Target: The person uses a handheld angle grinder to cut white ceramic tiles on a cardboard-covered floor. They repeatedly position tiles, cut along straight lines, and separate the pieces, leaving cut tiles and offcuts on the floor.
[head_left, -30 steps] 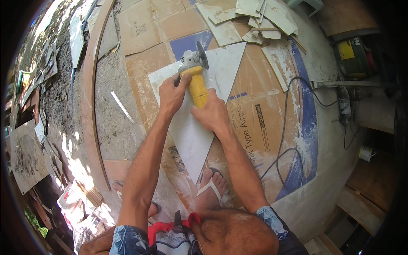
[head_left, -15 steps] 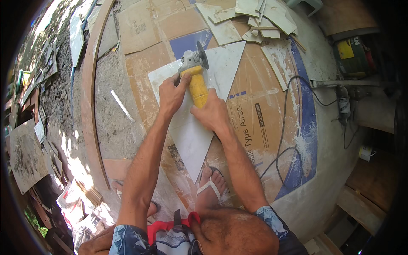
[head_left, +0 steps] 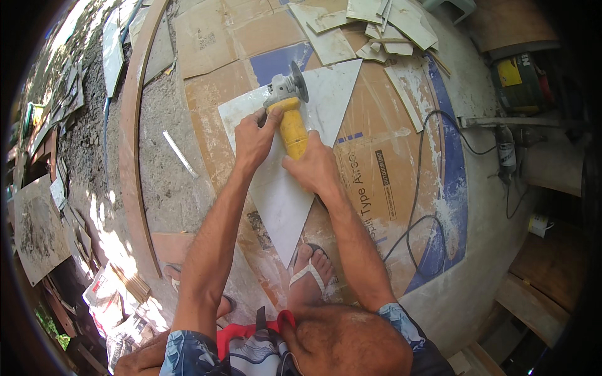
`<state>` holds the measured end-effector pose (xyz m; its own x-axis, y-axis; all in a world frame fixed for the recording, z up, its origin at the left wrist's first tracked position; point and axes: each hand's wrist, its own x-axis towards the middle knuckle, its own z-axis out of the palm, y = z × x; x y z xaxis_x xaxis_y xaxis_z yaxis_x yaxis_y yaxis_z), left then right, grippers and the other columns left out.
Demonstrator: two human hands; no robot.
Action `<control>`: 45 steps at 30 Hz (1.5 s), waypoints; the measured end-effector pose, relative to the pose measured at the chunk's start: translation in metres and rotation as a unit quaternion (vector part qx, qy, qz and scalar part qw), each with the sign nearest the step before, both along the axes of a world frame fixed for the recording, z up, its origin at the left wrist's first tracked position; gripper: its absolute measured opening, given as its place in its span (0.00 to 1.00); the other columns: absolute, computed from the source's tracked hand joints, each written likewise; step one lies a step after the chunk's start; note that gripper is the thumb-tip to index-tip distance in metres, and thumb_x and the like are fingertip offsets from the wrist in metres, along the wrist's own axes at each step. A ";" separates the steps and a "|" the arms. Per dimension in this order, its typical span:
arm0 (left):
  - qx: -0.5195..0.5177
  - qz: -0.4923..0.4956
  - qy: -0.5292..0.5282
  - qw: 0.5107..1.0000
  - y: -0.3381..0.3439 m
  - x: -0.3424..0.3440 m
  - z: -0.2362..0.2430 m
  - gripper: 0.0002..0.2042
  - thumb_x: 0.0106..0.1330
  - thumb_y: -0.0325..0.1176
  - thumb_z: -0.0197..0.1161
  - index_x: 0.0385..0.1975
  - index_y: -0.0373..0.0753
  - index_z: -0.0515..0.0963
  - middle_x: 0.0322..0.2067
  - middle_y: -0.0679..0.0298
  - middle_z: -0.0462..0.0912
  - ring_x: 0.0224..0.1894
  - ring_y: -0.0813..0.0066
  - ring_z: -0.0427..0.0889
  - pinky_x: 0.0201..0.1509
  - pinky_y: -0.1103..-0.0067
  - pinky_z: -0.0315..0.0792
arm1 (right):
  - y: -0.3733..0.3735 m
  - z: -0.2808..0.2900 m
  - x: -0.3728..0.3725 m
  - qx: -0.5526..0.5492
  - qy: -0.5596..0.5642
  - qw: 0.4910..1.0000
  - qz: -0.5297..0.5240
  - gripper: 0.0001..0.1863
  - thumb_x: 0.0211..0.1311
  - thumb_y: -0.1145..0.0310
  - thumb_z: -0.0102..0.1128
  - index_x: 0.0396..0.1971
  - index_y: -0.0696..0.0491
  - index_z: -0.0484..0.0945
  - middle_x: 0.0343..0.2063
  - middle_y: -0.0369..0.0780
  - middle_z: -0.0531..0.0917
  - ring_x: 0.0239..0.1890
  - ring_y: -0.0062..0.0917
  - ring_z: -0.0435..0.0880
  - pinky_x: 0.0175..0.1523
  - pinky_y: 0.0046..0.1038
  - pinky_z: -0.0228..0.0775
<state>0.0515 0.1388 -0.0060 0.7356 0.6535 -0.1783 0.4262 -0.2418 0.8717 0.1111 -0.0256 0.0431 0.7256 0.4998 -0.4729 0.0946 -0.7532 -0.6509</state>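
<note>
Both my hands are closed on a yellow angle grinder (head_left: pixel 292 128) with a grey metal head and a thin cutting disc (head_left: pixel 299 81) at its far right. My left hand (head_left: pixel 254 136) grips near the head, on the left side. Round the rear of the yellow body wraps my right hand (head_left: pixel 313 164). Beneath the grinder lies a white triangular tile (head_left: pixel 282 207), its narrow point toward my sandalled foot (head_left: pixel 311 274). The disc stands over the tile's upper part; whether it touches the surface I cannot tell.
Dusty flattened cardboard (head_left: pixel 370 182) lies under the tile. Broken tile pieces (head_left: pixel 332 44) are heaped at the far side. A black cord (head_left: pixel 411 229) loops over the cardboard at right. A long wooden board (head_left: pixel 133 125) runs along the left, near a white strip (head_left: pixel 180 153).
</note>
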 end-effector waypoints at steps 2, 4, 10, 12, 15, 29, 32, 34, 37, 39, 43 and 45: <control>0.000 0.000 -0.002 1.000 -0.001 0.000 0.000 0.35 0.79 0.65 0.63 0.56 0.31 0.89 0.35 0.58 0.92 0.31 0.75 0.84 0.39 0.72 0.80 | -0.001 0.000 0.000 0.000 0.004 1.000 -0.001 0.34 0.57 0.59 0.79 0.53 0.66 0.73 0.41 0.64 0.89 0.47 0.62 0.91 0.53 0.54 0.84; -0.001 -0.001 -0.002 1.000 -0.001 -0.001 0.000 0.35 0.79 0.65 0.63 0.57 0.31 0.89 0.36 0.58 0.92 0.31 0.75 0.84 0.39 0.72 0.80 | -0.001 0.002 0.000 0.000 0.006 1.000 -0.002 0.33 0.57 0.59 0.79 0.53 0.66 0.73 0.41 0.64 0.89 0.47 0.62 0.91 0.53 0.54 0.84; -0.017 -0.007 0.016 1.000 -0.002 -0.001 0.005 0.35 0.78 0.64 0.64 0.58 0.30 0.88 0.42 0.49 0.93 0.43 0.61 0.91 0.50 0.68 0.82 | -0.004 0.003 -0.001 0.001 0.003 1.000 0.002 0.34 0.57 0.59 0.79 0.53 0.66 0.73 0.40 0.64 0.89 0.46 0.62 0.91 0.53 0.54 0.84; -0.026 -0.008 0.024 0.999 -0.003 -0.001 0.005 0.35 0.78 0.63 0.64 0.59 0.30 0.88 0.44 0.44 0.94 0.49 0.54 0.94 0.55 0.65 0.83 | -0.005 0.003 -0.001 0.002 0.003 1.000 0.001 0.34 0.57 0.59 0.79 0.52 0.66 0.73 0.40 0.64 0.89 0.46 0.62 0.91 0.53 0.54 0.84; -0.022 -0.007 0.027 0.999 -0.003 -0.003 0.006 0.35 0.77 0.63 0.64 0.59 0.30 0.88 0.44 0.43 0.94 0.49 0.53 0.94 0.55 0.65 0.83 | -0.005 0.001 -0.002 0.003 0.008 1.000 0.000 0.34 0.57 0.58 0.80 0.53 0.66 0.73 0.40 0.64 0.89 0.46 0.62 0.91 0.53 0.53 0.84; 0.008 -0.005 0.005 1.000 -0.008 -0.006 -0.002 0.36 0.79 0.66 0.62 0.56 0.32 0.89 0.34 0.58 0.92 0.31 0.76 0.82 0.39 0.72 0.77 | -0.009 0.004 -0.004 -0.006 0.013 1.000 0.005 0.33 0.58 0.59 0.77 0.53 0.67 0.73 0.41 0.65 0.89 0.47 0.62 0.91 0.53 0.53 0.84; 0.007 -0.007 0.007 1.000 -0.009 -0.006 -0.001 0.35 0.79 0.66 0.62 0.55 0.31 0.89 0.33 0.58 0.92 0.31 0.77 0.82 0.39 0.72 0.77 | -0.011 -0.003 -0.005 -0.003 0.006 1.000 0.002 0.33 0.58 0.59 0.77 0.53 0.67 0.73 0.41 0.65 0.89 0.47 0.62 0.91 0.54 0.54 0.84; 0.008 -0.007 0.007 1.000 -0.008 -0.008 0.000 0.35 0.79 0.65 0.63 0.55 0.31 0.89 0.33 0.58 0.91 0.31 0.77 0.82 0.39 0.73 0.77 | -0.010 -0.005 -0.006 0.000 0.008 1.000 0.004 0.33 0.58 0.59 0.77 0.53 0.66 0.73 0.41 0.65 0.89 0.47 0.62 0.91 0.54 0.54 0.84; 0.011 -0.007 0.003 1.000 -0.010 -0.008 -0.002 0.35 0.79 0.65 0.63 0.55 0.31 0.90 0.33 0.58 0.91 0.30 0.76 0.82 0.39 0.73 0.77 | -0.012 -0.002 -0.006 -0.004 0.003 1.000 0.002 0.33 0.57 0.59 0.77 0.53 0.66 0.73 0.41 0.65 0.89 0.47 0.62 0.91 0.54 0.55 0.83; 0.013 -0.004 0.002 1.000 -0.011 -0.008 -0.003 0.35 0.79 0.65 0.63 0.54 0.31 0.90 0.32 0.58 0.91 0.30 0.76 0.82 0.39 0.72 0.77 | -0.013 -0.001 -0.007 -0.007 0.004 1.000 0.002 0.33 0.57 0.59 0.77 0.53 0.66 0.73 0.41 0.65 0.89 0.47 0.63 0.91 0.54 0.55 0.83; 0.013 -0.005 -0.002 1.000 -0.011 -0.010 -0.004 0.36 0.79 0.66 0.63 0.54 0.30 0.90 0.32 0.58 0.91 0.30 0.76 0.82 0.38 0.71 0.78 | -0.014 0.001 -0.008 -0.007 0.012 1.000 0.001 0.34 0.57 0.59 0.78 0.54 0.66 0.73 0.41 0.65 0.89 0.47 0.63 0.90 0.54 0.55 0.83; 0.018 -0.007 0.000 1.000 -0.011 -0.010 -0.003 0.36 0.78 0.66 0.62 0.54 0.30 0.90 0.31 0.58 0.90 0.30 0.75 0.82 0.38 0.71 0.78 | -0.014 0.001 -0.008 -0.004 0.015 1.000 0.000 0.34 0.57 0.59 0.78 0.54 0.66 0.73 0.42 0.65 0.89 0.48 0.63 0.90 0.55 0.55 0.83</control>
